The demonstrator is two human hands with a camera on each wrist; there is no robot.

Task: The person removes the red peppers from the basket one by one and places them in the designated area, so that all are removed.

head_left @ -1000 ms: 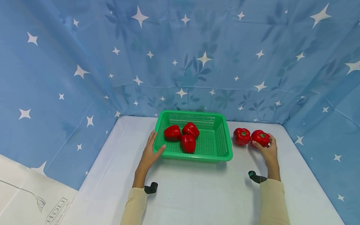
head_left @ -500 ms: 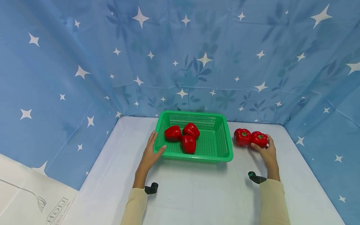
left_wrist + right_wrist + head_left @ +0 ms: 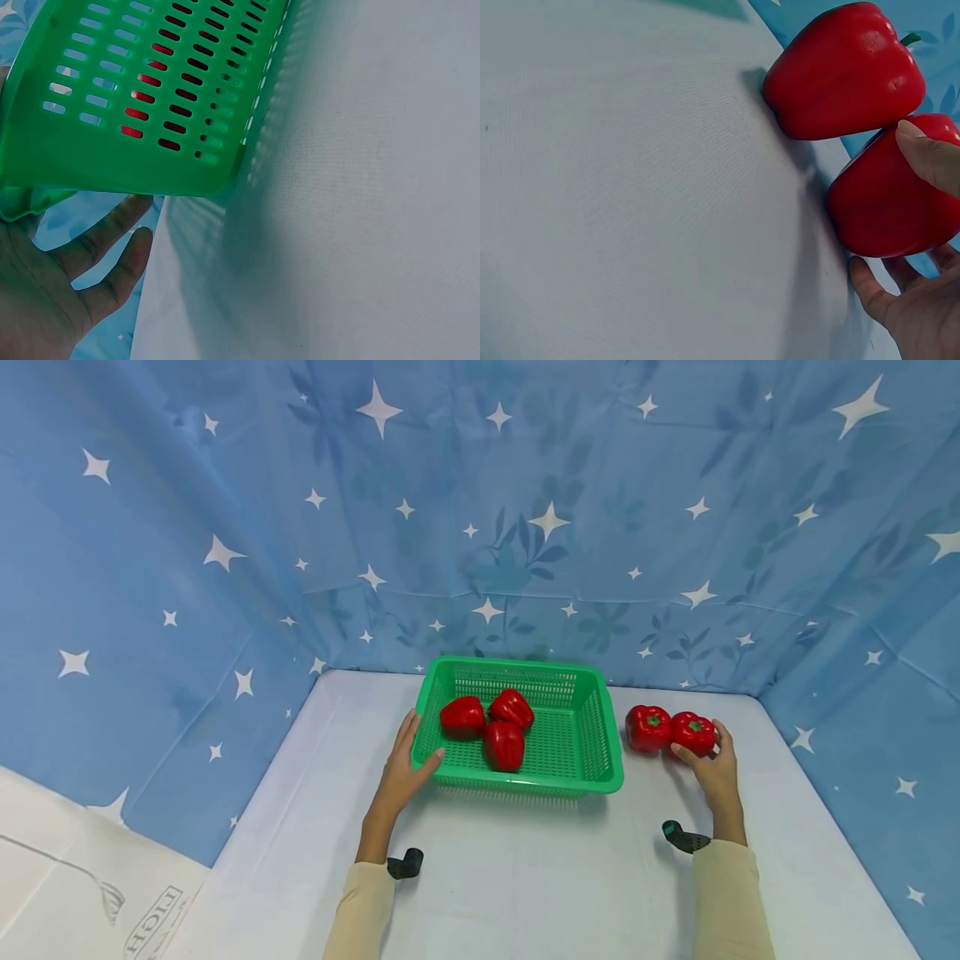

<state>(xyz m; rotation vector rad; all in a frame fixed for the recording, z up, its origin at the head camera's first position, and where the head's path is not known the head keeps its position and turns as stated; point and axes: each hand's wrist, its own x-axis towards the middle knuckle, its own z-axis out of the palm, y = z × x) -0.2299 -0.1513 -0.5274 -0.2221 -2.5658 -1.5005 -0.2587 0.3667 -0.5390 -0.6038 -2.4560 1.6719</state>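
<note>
My right hand (image 3: 716,772) holds a red bell pepper (image 3: 692,734) at the right side of the table, thumb on the near side and fingers around its right. That pepper stands stem up, against a second red bell pepper (image 3: 648,728) on its left. In the right wrist view the thumb presses the held pepper (image 3: 896,195), with several fingertips low beside it. My left hand (image 3: 397,777) rests at the front left corner of a green plastic basket (image 3: 525,782), fingers extended along its side and thumb at the front rim. Three red bell peppers (image 3: 504,746) lie in the basket's left half.
The white table (image 3: 525,877) backs onto a blue star-patterned curtain (image 3: 480,527), which also hangs at both sides. A pale printed cloth (image 3: 90,877) lies at the lower left. Black wrist cameras (image 3: 406,863) project from both sleeves.
My right hand has shifted its bell pepper slightly left, closer against the neighbouring one. My left hand and the basket stay in place; the head view has tilted a little.
</note>
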